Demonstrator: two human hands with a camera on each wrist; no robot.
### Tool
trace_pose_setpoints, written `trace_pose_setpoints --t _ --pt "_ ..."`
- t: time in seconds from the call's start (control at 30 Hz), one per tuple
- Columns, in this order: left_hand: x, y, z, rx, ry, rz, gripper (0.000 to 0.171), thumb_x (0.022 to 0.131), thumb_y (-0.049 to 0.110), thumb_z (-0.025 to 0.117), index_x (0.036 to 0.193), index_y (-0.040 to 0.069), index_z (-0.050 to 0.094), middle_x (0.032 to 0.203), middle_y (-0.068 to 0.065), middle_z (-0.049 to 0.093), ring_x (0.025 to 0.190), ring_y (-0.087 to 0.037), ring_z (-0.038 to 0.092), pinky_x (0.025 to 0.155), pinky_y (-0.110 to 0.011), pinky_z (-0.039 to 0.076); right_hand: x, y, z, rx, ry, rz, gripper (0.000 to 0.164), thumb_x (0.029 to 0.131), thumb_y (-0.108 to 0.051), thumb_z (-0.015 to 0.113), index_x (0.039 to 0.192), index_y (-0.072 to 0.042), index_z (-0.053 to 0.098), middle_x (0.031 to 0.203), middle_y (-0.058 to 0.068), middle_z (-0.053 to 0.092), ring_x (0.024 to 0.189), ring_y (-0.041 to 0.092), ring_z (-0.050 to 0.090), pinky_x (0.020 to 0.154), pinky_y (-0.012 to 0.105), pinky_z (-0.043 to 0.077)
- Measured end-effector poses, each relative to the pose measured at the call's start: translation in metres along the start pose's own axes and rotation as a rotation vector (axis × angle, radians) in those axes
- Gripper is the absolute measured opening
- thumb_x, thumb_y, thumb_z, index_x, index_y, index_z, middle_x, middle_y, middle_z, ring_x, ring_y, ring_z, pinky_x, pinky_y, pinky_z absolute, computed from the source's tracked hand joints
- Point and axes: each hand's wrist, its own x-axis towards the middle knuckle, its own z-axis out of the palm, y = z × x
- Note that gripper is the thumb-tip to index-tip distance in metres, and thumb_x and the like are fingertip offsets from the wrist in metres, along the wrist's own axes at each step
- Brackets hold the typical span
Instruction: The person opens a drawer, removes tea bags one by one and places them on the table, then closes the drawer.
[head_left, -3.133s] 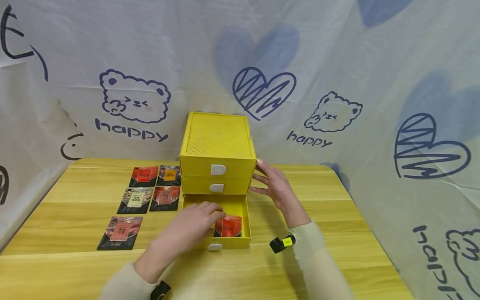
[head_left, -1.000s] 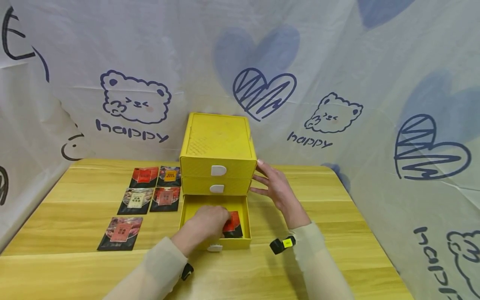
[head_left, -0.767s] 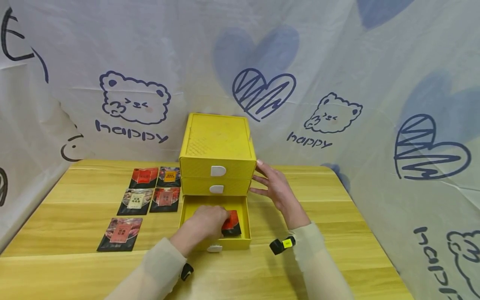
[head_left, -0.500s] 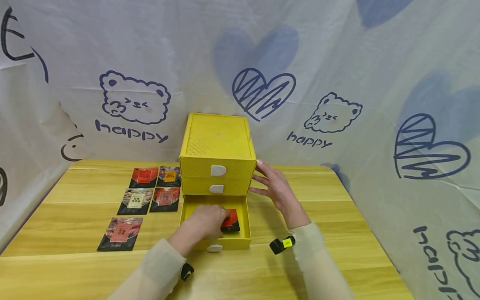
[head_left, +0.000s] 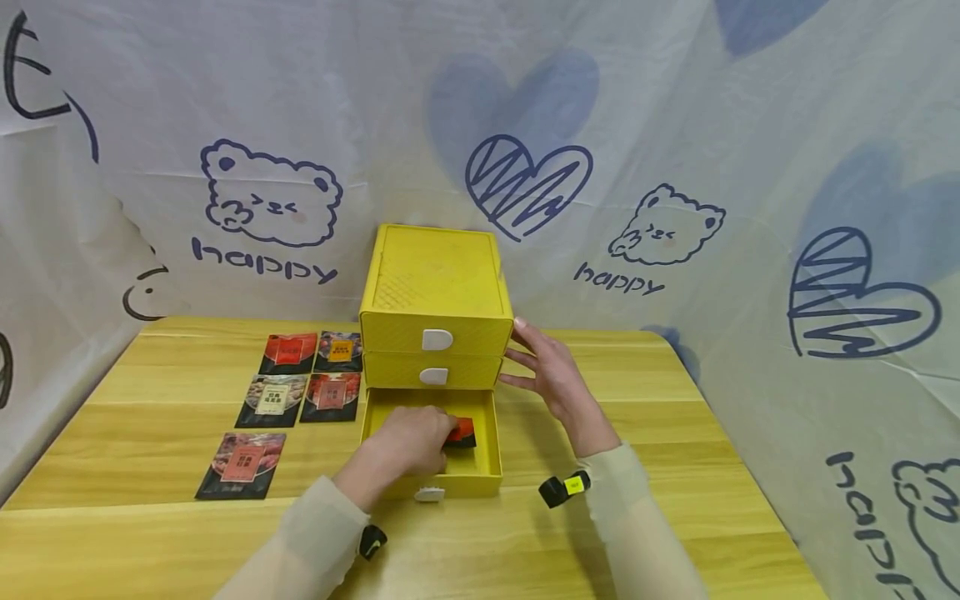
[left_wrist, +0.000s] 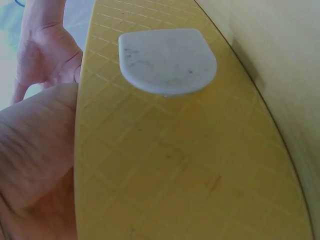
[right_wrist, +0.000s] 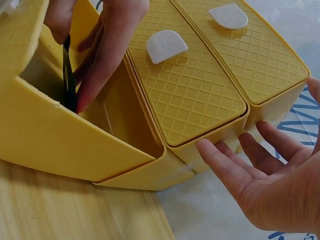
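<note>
My left hand [head_left: 412,437] is down inside the pulled-out bottom drawer [head_left: 476,487] of a yellow drawer cabinet [head_left: 442,271]. Between its thumb and fingers it pinches a red and black food sachet [head_left: 462,435]. The right wrist view shows this sachet [right_wrist: 69,77] edge-on, standing steeply within the drawer. My right hand [head_left: 553,379] rests its spread fingers along the cabinet's right side and grips nothing. In the left wrist view the drawer front with its white handle [left_wrist: 167,62] hides the left fingers; only part of the left hand [left_wrist: 40,145] shows.
Several flat sachets lie on the wooden table [head_left: 600,533] left of the cabinet, among them a red one [head_left: 287,353] and a nearer pink-labelled one [head_left: 242,467]. The two upper drawers [head_left: 397,335] are closed. A printed cloth [head_left: 405,125] hangs close behind.
The left hand has gone from above the drawer down into it and taken hold of the sachet. The sachet has tipped and shifted backward from the drawer front. The right hand stays put.
</note>
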Motion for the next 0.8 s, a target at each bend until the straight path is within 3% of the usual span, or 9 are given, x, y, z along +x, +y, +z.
trace_pose_setpoints --t 0.37,0.57,0.8 --pt "0.0008 -0.0020 0.0035 0.041 0.068 -0.014 0.009 0.086 0.010 0.061 0.091 0.016 0.067 0.087 -0.002 0.065 0.078 -0.019 0.060 0.067 -0.042 0.052 0.0007 0.0001 0.0005 0.000 0.012 0.009 0.073 0.075 -0.060 0.069 0.131 -0.015 0.055 0.136 0.000 0.051 0.121 0.024 0.053 0.086 0.047 0.052" --pt "-0.0018 -0.0042 0.0045 0.048 0.124 0.011 0.011 0.090 0.008 0.059 0.087 0.015 0.067 0.084 -0.002 0.066 0.075 -0.019 0.062 0.062 -0.041 0.053 0.0005 -0.0003 0.0008 -0.001 0.010 0.010 0.073 0.075 -0.060 0.069 0.131 -0.015 0.055 0.137 0.001 0.050 0.121 0.024 0.053 0.086 0.047 0.052" --pt "-0.0042 -0.0068 0.0059 0.058 0.207 0.033 0.017 0.087 0.002 0.056 0.077 0.013 0.064 0.075 -0.004 0.064 0.063 -0.022 0.060 0.054 -0.040 0.051 0.0004 0.0005 0.0000 -0.004 0.012 0.005 0.072 0.075 -0.061 0.068 0.130 -0.015 0.056 0.135 -0.001 0.052 0.120 0.023 0.054 0.085 0.046 0.053"
